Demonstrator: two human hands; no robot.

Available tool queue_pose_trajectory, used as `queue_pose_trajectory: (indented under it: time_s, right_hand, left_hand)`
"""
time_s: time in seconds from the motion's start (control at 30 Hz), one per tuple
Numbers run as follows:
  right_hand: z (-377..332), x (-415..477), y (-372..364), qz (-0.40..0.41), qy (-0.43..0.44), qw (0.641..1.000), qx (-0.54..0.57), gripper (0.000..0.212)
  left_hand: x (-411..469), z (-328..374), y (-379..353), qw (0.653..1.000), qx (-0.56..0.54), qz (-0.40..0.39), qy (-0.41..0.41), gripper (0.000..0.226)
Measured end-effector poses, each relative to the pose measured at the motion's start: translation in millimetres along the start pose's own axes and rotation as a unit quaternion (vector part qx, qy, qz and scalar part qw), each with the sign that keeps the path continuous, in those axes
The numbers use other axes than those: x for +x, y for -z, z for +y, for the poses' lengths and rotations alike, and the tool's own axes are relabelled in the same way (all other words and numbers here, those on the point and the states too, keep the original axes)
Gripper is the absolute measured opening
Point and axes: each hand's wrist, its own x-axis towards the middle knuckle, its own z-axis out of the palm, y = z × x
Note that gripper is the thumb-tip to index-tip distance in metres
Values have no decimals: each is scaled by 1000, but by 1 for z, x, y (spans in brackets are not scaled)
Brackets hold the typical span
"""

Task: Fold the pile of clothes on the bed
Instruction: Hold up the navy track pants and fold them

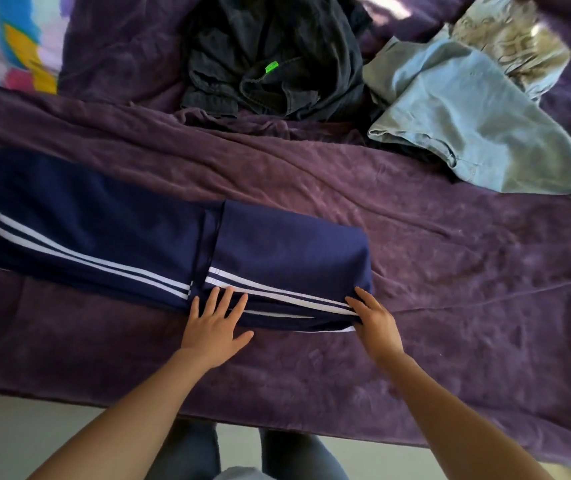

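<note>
1. A pair of navy track pants (pixel 131 233) with white side stripes is laid lengthwise on the purple bedspread (pixel 450 271), along the near edge of the bed and towards its left side.
2. The right end of the pants is doubled back over itself, so that a shorter upper layer lies on the longer lower one.
3. The left hand (pixel 213 323) is laid flat on the near edge of the pants, just where the upper layer ends; its fingers (pixel 225 299) are straight and spread apart, and nothing is gripped.
4. The right hand (pixel 375 322) is set against the near right corner of the fold; its fingers (pixel 358 301) are straight and held close together, touching the cloth. The thumb is hidden, so a pinch under the layers cannot be ruled out.
5. A crumpled black garment (pixel 277 57) with a small green tag is seen near the far edge of the bed, at the middle.
6. A pale blue garment (pixel 460 116) is spread unfolded towards the far right corner, and a beige patterned cloth (pixel 509 39) lies partly under its far end.
7. A brightly coloured fabric (pixel 7 39) is seen at the far left corner.
8. A pale floor (pixel 17 427) is visible below the near edge of the bed.
</note>
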Motion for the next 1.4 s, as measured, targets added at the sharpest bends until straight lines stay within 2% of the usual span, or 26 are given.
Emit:
queue_pose_trajectory:
  time_s: [0.07,0.13,0.23,0.3,0.43,0.5,0.57,0.67,0.77,0.83,0.9,0.97,1.07,1.17,1.23,1.33,1.4]
  right_hand:
    - [-14,10,25,26,49,998,-19,53]
    - [-44,26,54,73,112,991,-27,43]
    - [-112,50,88,124,196,972,-45,35]
    - [-169,63,96,150,264,951,-61,29]
    - [-294,82,68,136,392,906,-86,27]
    - [-348,85,42,97,411,904,-72,22]
    - [-388,85,19,44,394,917,-51,32]
    - [-407,79,-3,12,383,920,-85,32]
    - [-375,69,-23,-18,305,945,-118,41]
    - [-348,65,-28,-49,226,961,-154,38]
    - [-327,62,-30,-78,135,974,-166,31]
    - [-312,59,-32,-98,80,980,-153,42]
    - [-307,56,-30,-101,27,988,-116,52]
    - [-307,53,-29,-131,-5,983,-125,53]
    - [-309,50,-28,-124,1,986,-111,53]
    - [-312,51,-26,-120,5,987,-104,53]
    - [-321,54,-29,-107,-4,990,-88,55]
  left_hand:
    - [1,-4,5,1000,-25,-8,-14,73]
    - [0,-11,12,998,-56,2,-43,74]
    - [-10,-37,26,990,-92,76,-76,95]
    - [-20,-72,37,979,-145,124,-67,99]
    - [-43,-169,52,925,-304,226,1,92]
    - [-50,-219,53,892,-357,271,56,72]
    - [-54,-258,50,858,-418,283,98,56]
    - [-58,-283,42,821,-504,241,121,54]
    - [-58,-280,37,833,-495,212,130,51]
    - [-51,-275,42,856,-432,249,137,42]
    - [-40,-268,51,863,-401,278,129,37]
    - [-29,-257,66,857,-417,272,131,41]
    - [-9,-245,87,845,-460,193,194,50]
    - [1,-242,97,837,-470,170,224,29]
    - [0,-242,103,836,-466,196,215,22]
    - [-16,-249,119,825,-455,285,174,39]
    - [-31,-263,123,807,-442,359,157,38]
